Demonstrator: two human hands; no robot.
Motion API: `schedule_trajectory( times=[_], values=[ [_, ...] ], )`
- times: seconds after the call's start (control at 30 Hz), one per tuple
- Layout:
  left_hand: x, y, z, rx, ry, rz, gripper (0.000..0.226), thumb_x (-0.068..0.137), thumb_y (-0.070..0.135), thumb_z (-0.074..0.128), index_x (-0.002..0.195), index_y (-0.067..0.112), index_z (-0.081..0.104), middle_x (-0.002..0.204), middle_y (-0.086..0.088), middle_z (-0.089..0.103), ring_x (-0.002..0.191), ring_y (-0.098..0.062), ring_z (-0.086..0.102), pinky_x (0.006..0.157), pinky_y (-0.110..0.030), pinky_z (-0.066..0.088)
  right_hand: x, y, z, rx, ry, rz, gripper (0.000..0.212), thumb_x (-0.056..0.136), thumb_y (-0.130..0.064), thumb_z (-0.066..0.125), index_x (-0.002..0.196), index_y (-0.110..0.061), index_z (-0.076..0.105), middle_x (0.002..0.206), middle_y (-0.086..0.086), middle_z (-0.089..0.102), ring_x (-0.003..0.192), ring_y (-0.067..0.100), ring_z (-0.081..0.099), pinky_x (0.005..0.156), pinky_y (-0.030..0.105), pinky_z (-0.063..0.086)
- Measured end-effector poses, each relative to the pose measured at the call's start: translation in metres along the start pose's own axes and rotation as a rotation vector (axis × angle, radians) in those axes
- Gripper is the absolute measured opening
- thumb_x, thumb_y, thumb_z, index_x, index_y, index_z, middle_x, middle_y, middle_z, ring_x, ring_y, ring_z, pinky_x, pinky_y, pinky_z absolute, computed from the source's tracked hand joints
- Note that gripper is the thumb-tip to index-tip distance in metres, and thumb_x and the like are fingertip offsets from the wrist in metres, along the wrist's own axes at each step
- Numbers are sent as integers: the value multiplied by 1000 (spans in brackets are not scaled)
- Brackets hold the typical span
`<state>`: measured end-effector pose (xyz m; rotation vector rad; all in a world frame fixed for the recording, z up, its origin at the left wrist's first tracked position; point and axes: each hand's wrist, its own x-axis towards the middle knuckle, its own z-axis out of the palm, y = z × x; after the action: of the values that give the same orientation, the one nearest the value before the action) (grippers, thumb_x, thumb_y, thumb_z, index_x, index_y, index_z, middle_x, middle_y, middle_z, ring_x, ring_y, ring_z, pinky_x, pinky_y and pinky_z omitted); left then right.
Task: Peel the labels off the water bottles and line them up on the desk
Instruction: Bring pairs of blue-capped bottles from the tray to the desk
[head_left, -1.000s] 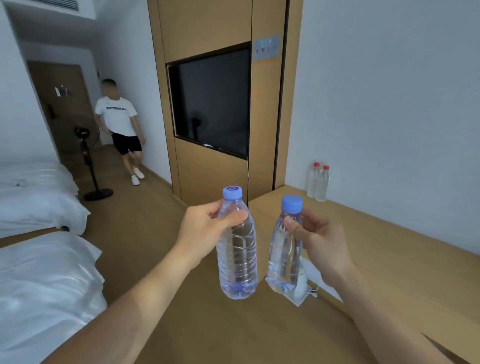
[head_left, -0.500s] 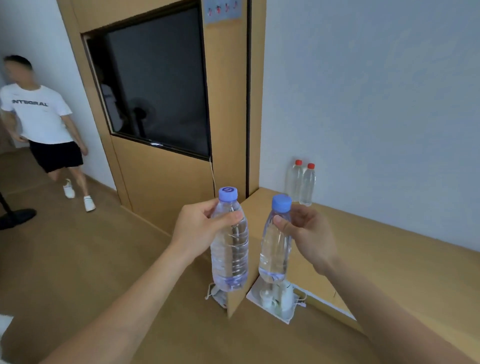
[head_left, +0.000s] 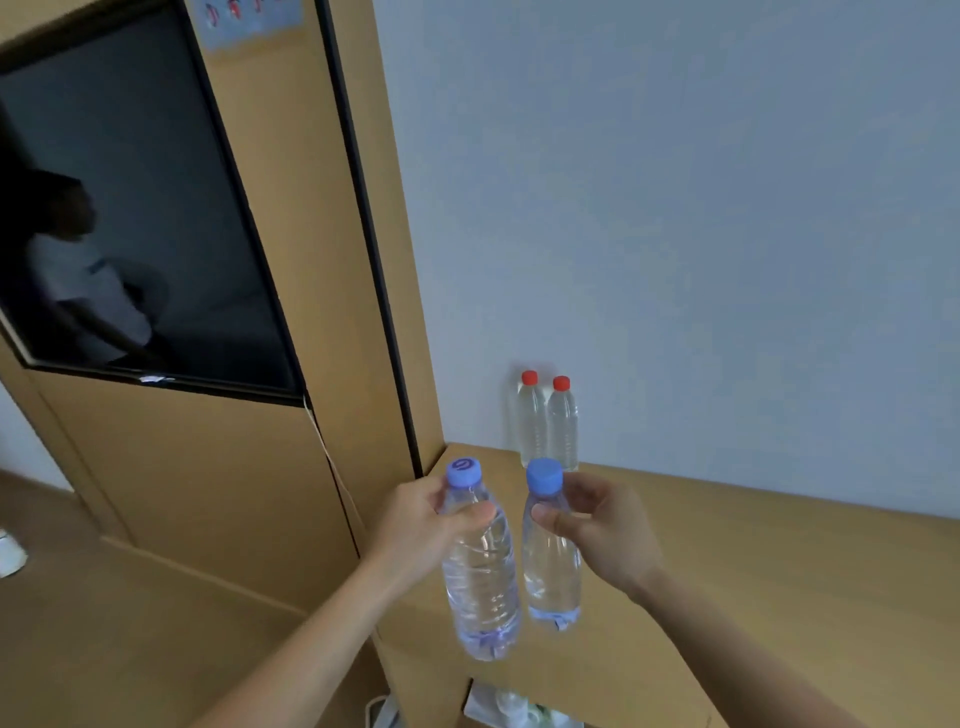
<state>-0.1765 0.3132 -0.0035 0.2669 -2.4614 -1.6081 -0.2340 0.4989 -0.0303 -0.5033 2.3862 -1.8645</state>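
the view has swung right and closer to the table (head_left: 779, 571). both hands, left (head_left: 415, 525) and right (head_left: 602, 525), have carried their blue-capped bottles (head_left: 480, 571) (head_left: 550, 566) over its near corner, closer to the two red-capped bottles (head_left: 545, 421). the walking person has left the view.

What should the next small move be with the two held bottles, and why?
Probably lower both onto the desk beside the red-capped bottles. The left hand and right hand each grip a label-free blue-capped bottle above it.

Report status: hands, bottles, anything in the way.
Left hand and right hand each grip a blue-capped bottle, labels off. Two red-capped bottles stand on desk. Nothing blocking.
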Motion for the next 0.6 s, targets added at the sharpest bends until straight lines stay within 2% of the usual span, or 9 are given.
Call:
schedule_trajectory(
  times=[0.07, 0.13, 0.23, 0.3, 0.43, 0.5, 0.6],
  values=[
    [39, -2, 5, 26, -21, -9, 30, 60, 35, 76, 84, 17, 74, 88, -5, 77, 88, -23, 71, 88, -43, 52, 40, 12, 1, -15, -7, -1, 31, 73, -22, 75, 104, -21, 69, 100, -11, 71, 98, -3, 60, 81, 13, 43],
    [76, -5, 8, 46, -21, -27, 19, 69, 23, 78, 86, 16, 73, 91, -5, 77, 92, -23, 71, 89, -42, 52, 76, 24, 5, -36, -15, -3, 33, 72, -22, 76, 104, -20, 68, 100, -11, 70, 98, -2, 59, 81, 11, 42],
    [128, -12, 14, 43, -2, -39, 19, 73, 13, 76, 92, 11, 70, 96, -7, 76, 98, -26, 68, 88, -37, 51, 117, 41, 8, -69, -37, -11, 31, 72, -24, 76, 99, -28, 64, 93, -22, 65, 93, -10, 55, 75, 4, 38],
    [160, -22, 20, 38, -3, -71, 24, 73, 12, 77, 95, 10, 69, 98, -5, 75, 98, -24, 68, 88, -36, 51, 140, 56, 7, -118, -30, 15, 31, 71, -27, 76, 97, -35, 60, 86, -28, 60, 90, -13, 53, 74, 7, 39],
    [210, -45, 38, 90, -51, -135, 41, 53, 40, 78, 89, 21, 69, 93, 1, 75, 93, -20, 70, 90, -45, 53, 171, 91, 1, -125, 41, 158, 31, 72, -25, 75, 97, -33, 59, 87, -19, 64, 91, 2, 59, 77, 22, 44],
    [235, -57, 52, 104, -77, -150, 35, 51, 41, 76, 81, 24, 68, 90, 0, 75, 91, -20, 70, 89, -46, 53, 185, 108, -1, -116, 87, 221, 33, 72, -24, 75, 102, -28, 60, 91, -10, 68, 94, 7, 61, 76, 23, 46],
    [273, -73, 71, 145, -152, -143, 33, 53, 42, 75, 81, 25, 70, 89, 3, 75, 90, -17, 70, 88, -46, 53, 205, 128, 0, -107, 170, 279, 34, 71, -21, 76, 101, -27, 61, 96, -8, 68, 97, 8, 61, 73, 19, 43]
  ],
)
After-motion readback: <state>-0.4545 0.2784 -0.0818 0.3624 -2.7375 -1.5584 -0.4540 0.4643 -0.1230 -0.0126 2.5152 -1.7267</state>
